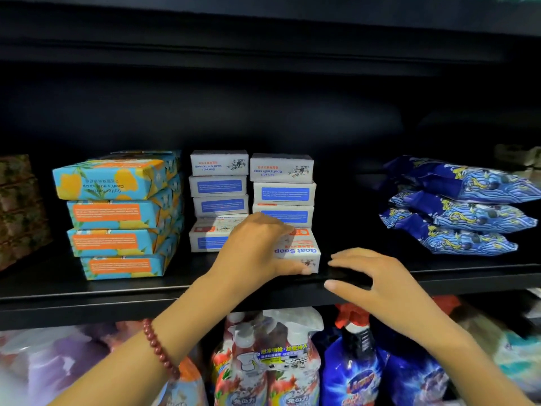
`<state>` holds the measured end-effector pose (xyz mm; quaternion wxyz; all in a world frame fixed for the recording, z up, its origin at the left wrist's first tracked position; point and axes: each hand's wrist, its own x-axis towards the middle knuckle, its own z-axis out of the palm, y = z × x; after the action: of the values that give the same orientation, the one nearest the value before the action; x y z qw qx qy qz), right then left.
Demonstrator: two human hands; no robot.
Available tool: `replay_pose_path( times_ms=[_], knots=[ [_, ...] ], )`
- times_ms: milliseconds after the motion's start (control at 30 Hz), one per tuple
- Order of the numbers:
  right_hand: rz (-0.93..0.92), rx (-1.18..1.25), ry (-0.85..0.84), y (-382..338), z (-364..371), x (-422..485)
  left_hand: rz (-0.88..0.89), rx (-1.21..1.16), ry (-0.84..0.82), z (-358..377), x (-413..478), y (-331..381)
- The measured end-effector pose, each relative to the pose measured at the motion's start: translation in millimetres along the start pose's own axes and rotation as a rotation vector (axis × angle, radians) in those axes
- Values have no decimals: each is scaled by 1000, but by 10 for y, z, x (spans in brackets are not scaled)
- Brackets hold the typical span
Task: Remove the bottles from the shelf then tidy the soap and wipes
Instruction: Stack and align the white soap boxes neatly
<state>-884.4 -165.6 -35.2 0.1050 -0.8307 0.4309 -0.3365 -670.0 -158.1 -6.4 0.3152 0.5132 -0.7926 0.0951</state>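
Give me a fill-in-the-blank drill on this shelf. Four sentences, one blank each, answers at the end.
1. The left hand grips a white box labelled Goat ____.
2. The right hand, fingers spread, holds ____.
3. The blue and orange soap boxes form a stack ____ boxes high.
4. The blue wipes packs lie to the ____ of that white box.

Missing words: Soap; nothing; four; right.
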Motion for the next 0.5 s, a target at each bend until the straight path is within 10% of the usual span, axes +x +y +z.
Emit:
replay_pose_path(
  times_ms=[500],
  knots=[
    [26, -129, 21, 32, 59, -92, -27, -20, 100, -5, -168, -15]
  ],
)
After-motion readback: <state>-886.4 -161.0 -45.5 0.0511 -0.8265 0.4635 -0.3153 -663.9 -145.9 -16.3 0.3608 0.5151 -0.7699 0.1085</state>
